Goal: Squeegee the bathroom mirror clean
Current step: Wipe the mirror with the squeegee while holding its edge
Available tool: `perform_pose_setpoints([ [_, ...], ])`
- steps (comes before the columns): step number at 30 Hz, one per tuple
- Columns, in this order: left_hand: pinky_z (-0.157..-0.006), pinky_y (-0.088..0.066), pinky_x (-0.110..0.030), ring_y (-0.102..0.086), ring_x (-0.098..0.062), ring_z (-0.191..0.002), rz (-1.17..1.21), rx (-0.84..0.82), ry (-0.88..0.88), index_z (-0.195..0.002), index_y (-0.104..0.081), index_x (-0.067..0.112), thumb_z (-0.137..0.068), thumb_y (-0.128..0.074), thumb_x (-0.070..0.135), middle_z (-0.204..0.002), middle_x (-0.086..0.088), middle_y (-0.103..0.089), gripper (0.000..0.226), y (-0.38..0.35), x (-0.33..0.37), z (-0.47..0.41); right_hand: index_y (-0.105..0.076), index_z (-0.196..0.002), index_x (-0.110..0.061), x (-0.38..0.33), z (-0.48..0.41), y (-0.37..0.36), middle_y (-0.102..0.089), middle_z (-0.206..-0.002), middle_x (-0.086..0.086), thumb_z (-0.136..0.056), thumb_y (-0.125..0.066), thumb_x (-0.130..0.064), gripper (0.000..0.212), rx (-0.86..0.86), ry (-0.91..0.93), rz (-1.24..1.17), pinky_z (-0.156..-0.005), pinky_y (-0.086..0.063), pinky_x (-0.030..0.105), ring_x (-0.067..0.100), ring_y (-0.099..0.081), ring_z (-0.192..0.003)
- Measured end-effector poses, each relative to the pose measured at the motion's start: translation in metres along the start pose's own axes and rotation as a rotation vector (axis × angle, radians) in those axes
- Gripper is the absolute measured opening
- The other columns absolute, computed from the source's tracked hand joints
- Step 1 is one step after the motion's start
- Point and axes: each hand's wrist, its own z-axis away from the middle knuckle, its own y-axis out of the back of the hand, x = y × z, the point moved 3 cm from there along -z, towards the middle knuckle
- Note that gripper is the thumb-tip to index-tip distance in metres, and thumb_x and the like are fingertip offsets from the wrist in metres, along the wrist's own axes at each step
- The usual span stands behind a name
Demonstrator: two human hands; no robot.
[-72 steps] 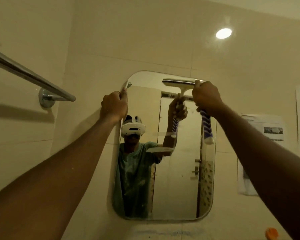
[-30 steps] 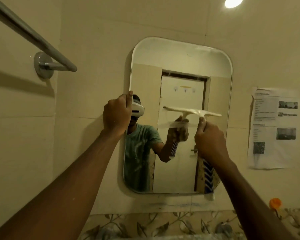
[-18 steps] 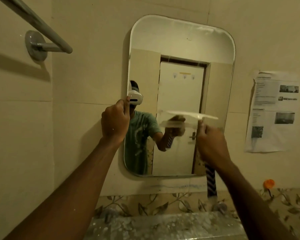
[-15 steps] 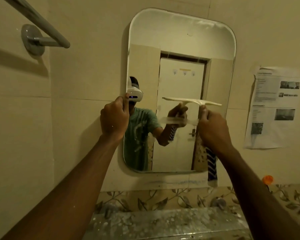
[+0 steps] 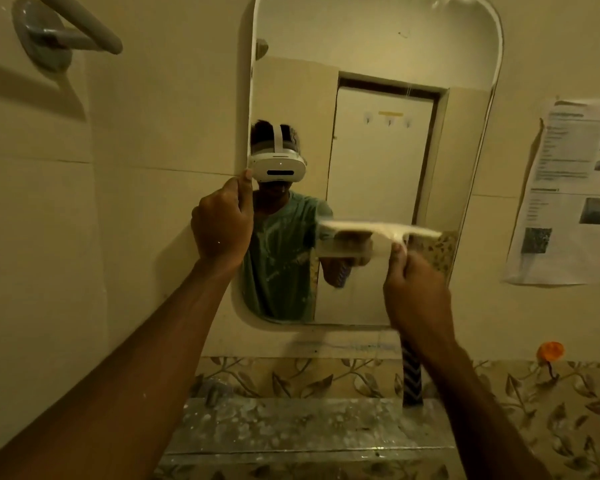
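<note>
Bare forearms; the reflected person (image 5: 284,251) wears a green T-shirt (white headset (image 5: 278,166)).

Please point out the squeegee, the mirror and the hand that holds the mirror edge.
squeegee (image 5: 378,227): head view, on the pale blade bar.
mirror (image 5: 378,39): head view, on the upper glass.
left hand (image 5: 222,220): head view, on the back of the hand.
</note>
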Motion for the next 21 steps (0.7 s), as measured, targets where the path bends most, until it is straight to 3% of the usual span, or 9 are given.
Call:
perform_pose_setpoints([
  [4, -0.042, -0.016, -0.020, -0.036, -0.012, -0.042, -0.042, 0.017, -0.006, -0.067, -0.060, 0.006, -0.100, -0.045, 0.036, -0.048, 0.001, -0.043, 0.047, 0.000, -0.001, 0.006, -0.046, -0.067, -0.030, -0.005, -0.015, 0.000, -0.051, -0.054, -0.010, -0.103, -0.031, -0.037, 0.040, 0.019, 0.056, -0.095, -0.037, -0.035, 0.010, -0.002, -0.055, -0.048],
  [7, -0.041, -0.012, -0.014, -0.031, -0.010, -0.038, -0.033, -0.008, -0.028, -0.063, -0.058, 0.008, -0.099, -0.049, 0.033, -0.047, 0.006, -0.036, 0.045, 0.000, -0.009, 0.026, -0.048, -0.068, -0.029, 0.014, 0.026, -0.020, -0.048, -0.050, -0.010, -0.102, -0.033, -0.034, 0.037, -0.007, 0.022, -0.075, -0.045, -0.037, 0.003, -0.010, -0.054, -0.056],
  [10, -0.042, -0.011, -0.012, -0.029, -0.008, -0.037, 0.012, -0.035, -0.021, -0.063, -0.057, 0.009, -0.098, -0.050, 0.031, -0.046, 0.007, -0.035, 0.042, 0.002, -0.016, 0.041, -0.056, -0.079, -0.019, 0.030, 0.059, -0.032, -0.047, -0.048, -0.011, -0.101, -0.036, -0.032, 0.033, -0.046, -0.042, -0.032, -0.038, -0.037, 0.010, -0.003, -0.055, -0.049],
  [13, -0.041, -0.014, -0.014, -0.031, -0.010, -0.037, 0.049, -0.076, -0.017, -0.062, -0.054, 0.010, -0.098, -0.050, 0.033, -0.046, 0.006, -0.036, 0.043, 0.004, -0.016, 0.038, -0.054, -0.072, -0.022, 0.027, 0.061, -0.029, -0.052, -0.052, -0.010, -0.101, -0.034, -0.036, 0.039, -0.086, -0.095, -0.005, -0.037, -0.026, 0.011, 0.003, -0.050, -0.042],
  [18, -0.042, -0.014, -0.016, -0.030, -0.010, -0.038, 0.100, -0.122, -0.011, -0.063, -0.053, 0.010, -0.099, -0.046, 0.037, -0.047, 0.004, -0.038, 0.046, 0.007, -0.019, 0.037, -0.051, -0.066, -0.024, -0.001, 0.013, -0.005, -0.058, -0.059, 0.002, -0.103, -0.029, -0.041, 0.046, -0.016, -0.055, -0.094, -0.045, -0.048, 0.032, 0.020, -0.059, -0.051],
  [21, -0.044, -0.013, -0.014, -0.032, -0.010, -0.040, 0.101, -0.136, -0.007, -0.066, -0.057, 0.008, -0.099, -0.046, 0.036, -0.049, 0.005, -0.040, 0.045, 0.005, -0.021, 0.037, -0.053, -0.069, -0.021, -0.002, 0.000, -0.006, -0.058, -0.060, -0.001, -0.103, -0.029, -0.040, 0.046, 0.037, -0.016, -0.054, -0.044, -0.047, 0.031, 0.012, -0.057, -0.051],
])
